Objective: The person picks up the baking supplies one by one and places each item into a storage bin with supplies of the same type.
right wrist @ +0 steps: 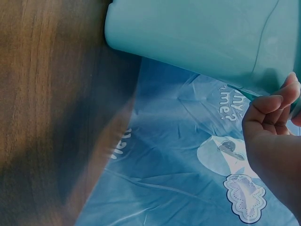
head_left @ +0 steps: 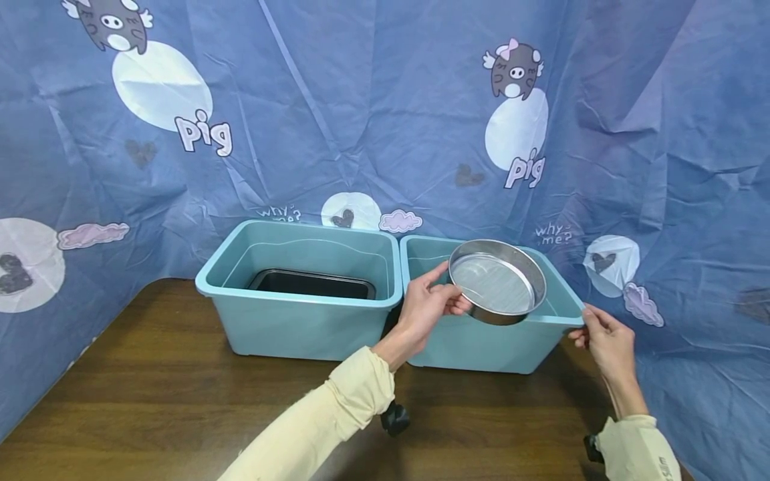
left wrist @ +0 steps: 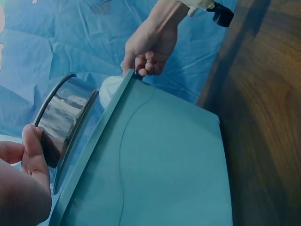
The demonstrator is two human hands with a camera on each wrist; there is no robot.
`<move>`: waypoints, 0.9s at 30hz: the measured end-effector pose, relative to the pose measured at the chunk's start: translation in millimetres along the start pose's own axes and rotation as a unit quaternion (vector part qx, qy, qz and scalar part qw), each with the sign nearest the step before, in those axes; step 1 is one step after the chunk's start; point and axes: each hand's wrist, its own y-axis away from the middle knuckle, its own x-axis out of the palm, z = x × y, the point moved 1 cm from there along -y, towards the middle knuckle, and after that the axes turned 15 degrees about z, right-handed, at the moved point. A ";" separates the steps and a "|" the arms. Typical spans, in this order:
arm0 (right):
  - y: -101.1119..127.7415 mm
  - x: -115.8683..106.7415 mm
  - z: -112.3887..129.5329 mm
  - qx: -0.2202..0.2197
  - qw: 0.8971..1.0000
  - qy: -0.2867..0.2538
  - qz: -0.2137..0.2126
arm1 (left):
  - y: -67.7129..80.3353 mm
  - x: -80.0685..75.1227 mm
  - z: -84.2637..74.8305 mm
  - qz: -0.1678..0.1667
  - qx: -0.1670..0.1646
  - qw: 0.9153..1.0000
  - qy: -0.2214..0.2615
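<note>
Steel round pan [head_left: 497,281], tilted above the right teal bin [head_left: 481,344], is pinched at its nine o'clock rim by the left hand [head_left: 424,309], thumb and fingers curled around it. The right hand [head_left: 607,339] grips that bin's rim corner at three o'clock, fingers curled.

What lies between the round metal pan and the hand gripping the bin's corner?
In the head view, only the right teal bin's open inside and rim separate the round metal pan from the right hand; nothing else shows.

Shiny steel pan [head_left: 496,281], smooth matt plastic bins [head_left: 301,321], glossy dark wood table [head_left: 150,394], creased cloth backdrop [head_left: 373,113].
</note>
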 end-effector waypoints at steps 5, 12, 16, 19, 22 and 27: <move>-0.8 0.8 -0.4 -0.002 1.000 -0.009 0.002 | -2.7 -0.9 -2.1 -0.007 0.001 1.000 -0.002; -1.5 -1.5 -4.6 -0.013 1.000 0.004 -0.001 | -6.7 -3.3 -2.4 -0.022 -0.004 1.000 -0.005; -4.5 -7.6 -17.5 -0.055 0.998 0.004 0.012 | -9.0 -5.3 -1.5 -0.027 -0.001 1.000 -0.002; -4.8 -8.1 -18.2 -0.055 0.998 0.013 0.012 | -10.0 -6.5 -1.3 -0.029 -0.001 1.000 0.001; -1.4 -3.6 -7.3 -0.019 0.999 0.026 0.003 | -11.3 -6.9 -0.8 -0.030 -0.002 1.000 0.001; -0.5 -1.8 -4.8 -0.013 1.000 0.016 0.002 | -13.1 -6.7 -1.7 -0.033 -0.005 0.999 0.003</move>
